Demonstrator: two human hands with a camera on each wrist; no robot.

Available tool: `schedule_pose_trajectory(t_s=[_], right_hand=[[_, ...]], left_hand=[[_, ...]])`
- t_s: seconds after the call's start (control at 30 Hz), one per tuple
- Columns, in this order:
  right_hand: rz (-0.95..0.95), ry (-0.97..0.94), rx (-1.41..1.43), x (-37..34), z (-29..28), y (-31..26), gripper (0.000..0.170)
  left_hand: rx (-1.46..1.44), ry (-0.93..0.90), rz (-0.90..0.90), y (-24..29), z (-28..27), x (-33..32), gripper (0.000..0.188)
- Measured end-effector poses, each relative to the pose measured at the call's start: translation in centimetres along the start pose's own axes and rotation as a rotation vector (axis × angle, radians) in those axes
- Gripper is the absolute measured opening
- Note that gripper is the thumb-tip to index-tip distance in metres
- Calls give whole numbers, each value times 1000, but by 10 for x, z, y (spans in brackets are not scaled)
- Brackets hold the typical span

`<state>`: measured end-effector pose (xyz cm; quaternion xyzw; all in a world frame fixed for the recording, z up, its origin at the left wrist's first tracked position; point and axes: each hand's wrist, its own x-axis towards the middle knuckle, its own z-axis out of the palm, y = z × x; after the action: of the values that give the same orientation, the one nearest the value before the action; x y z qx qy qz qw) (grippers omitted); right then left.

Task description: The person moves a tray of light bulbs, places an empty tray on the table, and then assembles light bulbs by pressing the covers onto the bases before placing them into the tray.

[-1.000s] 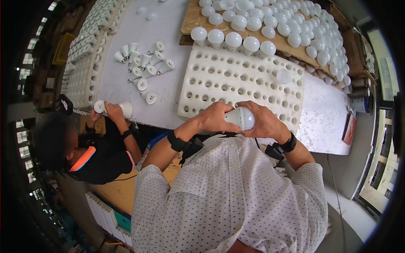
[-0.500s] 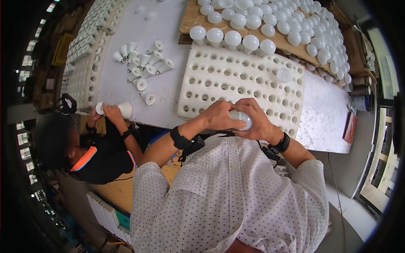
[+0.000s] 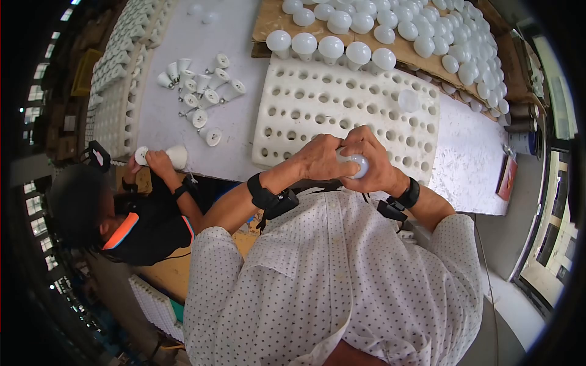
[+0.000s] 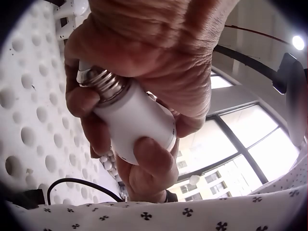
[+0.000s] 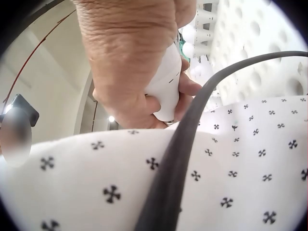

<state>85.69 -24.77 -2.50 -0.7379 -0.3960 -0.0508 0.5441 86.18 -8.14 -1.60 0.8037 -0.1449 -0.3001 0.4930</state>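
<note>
A white LED bulb (image 3: 360,166) is held between both hands, close in front of the shirt. My left hand (image 3: 318,157) grips it at the base end; in the left wrist view its fingers curl by the silver screw cap (image 4: 107,85). At the dome end, my right hand (image 3: 371,160) wraps round the bulb, with a thumb lying over the dome. The right wrist view shows part of the white housing (image 5: 166,84) between the fingers. Just beyond the hands lies a white foam tray (image 3: 360,93) with rows of holes.
Several bulbs (image 3: 331,47) stand along the tray's far edge, and one loose dome (image 3: 409,100) rests on it. Many domes (image 3: 424,46) cover cardboard behind. Bulb housings (image 3: 209,97) lie at left on the table. Another person (image 3: 146,232) works at the left with a white part (image 3: 177,157).
The bulb, earlier lying sideways with its housing showing, has turned so mostly its dome shows. My hands have drawn closer together round it and moved slightly forward.
</note>
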Motion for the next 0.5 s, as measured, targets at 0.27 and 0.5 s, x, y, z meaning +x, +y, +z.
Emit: schedule_pose_trajectory(t_s=[0.27, 0.5], right_hand=[[293, -5, 180, -6, -5, 14, 78], [621, 62, 557, -15, -11, 10, 80]], left_hand=[[-568, -333, -198, -21, -3, 20, 50], [-1362, -489, -251, -31, 2, 31, 65]])
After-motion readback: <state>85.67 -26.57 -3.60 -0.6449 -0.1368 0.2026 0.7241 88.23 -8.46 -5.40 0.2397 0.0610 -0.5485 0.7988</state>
